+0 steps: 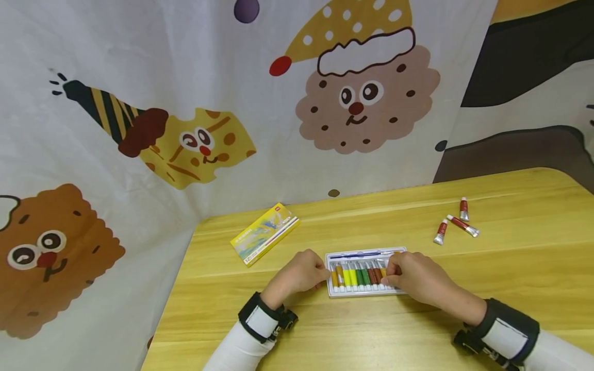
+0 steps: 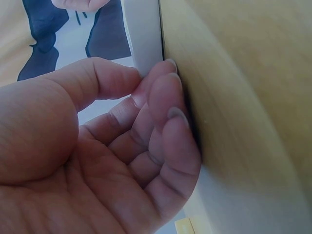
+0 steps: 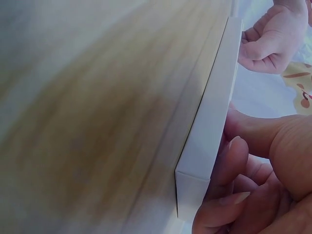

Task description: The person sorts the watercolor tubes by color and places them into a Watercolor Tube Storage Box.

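Observation:
A shallow white paint box (image 1: 366,295) lies on the table, holding a row of paint tubes (image 1: 357,275) in ochre, yellow, green and brown. A paintbrush (image 1: 355,255) with a blue handle lies along its far side. My left hand (image 1: 303,271) pinches the box's left edge between thumb and forefinger, its other fingers curled against the table. Over the right end of the box, my right hand (image 1: 419,275) has thumb and forefinger bent together at an ochre paint tube (image 1: 383,272). This hand covers the right part of the row, so its grip is partly hidden.
Three dark red paint tubes (image 1: 460,225) lie loose at the back right of the table (image 1: 325,335). A flat yellow carton (image 1: 264,234) lies at the back left. Behind the table hangs a cloth (image 1: 260,170) printed with cartoon figures.

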A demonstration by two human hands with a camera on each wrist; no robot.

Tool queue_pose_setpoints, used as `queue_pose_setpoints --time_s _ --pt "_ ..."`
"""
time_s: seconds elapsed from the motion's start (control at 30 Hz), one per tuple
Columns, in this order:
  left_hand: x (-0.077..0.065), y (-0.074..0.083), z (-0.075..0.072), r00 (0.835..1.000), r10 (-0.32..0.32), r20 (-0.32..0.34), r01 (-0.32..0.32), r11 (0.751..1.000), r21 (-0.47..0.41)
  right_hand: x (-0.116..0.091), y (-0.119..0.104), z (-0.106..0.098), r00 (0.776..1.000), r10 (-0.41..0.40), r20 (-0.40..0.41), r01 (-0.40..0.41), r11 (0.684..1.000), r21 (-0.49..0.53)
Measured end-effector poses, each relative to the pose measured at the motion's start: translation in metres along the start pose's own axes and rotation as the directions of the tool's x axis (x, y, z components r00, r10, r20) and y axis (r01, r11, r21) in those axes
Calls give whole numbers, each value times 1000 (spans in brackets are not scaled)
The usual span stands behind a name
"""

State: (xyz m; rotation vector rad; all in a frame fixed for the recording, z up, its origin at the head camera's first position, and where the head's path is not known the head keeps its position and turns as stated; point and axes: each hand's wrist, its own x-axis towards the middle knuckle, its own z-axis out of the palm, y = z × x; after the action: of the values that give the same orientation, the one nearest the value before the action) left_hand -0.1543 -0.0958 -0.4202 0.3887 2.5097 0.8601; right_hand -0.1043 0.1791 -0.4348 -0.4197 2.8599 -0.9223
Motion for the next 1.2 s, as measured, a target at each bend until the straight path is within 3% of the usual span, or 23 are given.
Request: queue_pose_setpoints --time_s 0.33,0.53,0.67,0.8,0.9,1.03,1.13,1.2 --pt "0 -4 -1 1000 -2 0 2 1000 10 1 -3 -2 1000 -11 5 10 1000 5" --pt "0 -3 -1 1000 -2 4 2 1000 3 1 -2 -15 997 -53 -57 54 998 21" --pt "0 -4 0 1000 -10 8 10 1000 -1 7 11 -33 988 -66 -139 59 997 -55" --pt "0 -2 -1 1000 -19 8 19 1000 -6 15 37 -54 975 -151 -163 126 980 -154" --pt "0 -1 -1 1000 -23 8 23 1000 -9 20 61 -68 963 -244 -116 203 937 -284" --pt "1 -1 0 1000 -21 10 21 1000 -5 22 90 -79 941 -336 -33 271 812 -517" --pt "2 -2 1 1000 -16 9 16 1000 3 23 107 -83 901 -433 0 338 704 -624" --pt "3 -3 1 1000 -18 7 18 1000 3 24 115 -84 868 -496 6 382 661 -646"
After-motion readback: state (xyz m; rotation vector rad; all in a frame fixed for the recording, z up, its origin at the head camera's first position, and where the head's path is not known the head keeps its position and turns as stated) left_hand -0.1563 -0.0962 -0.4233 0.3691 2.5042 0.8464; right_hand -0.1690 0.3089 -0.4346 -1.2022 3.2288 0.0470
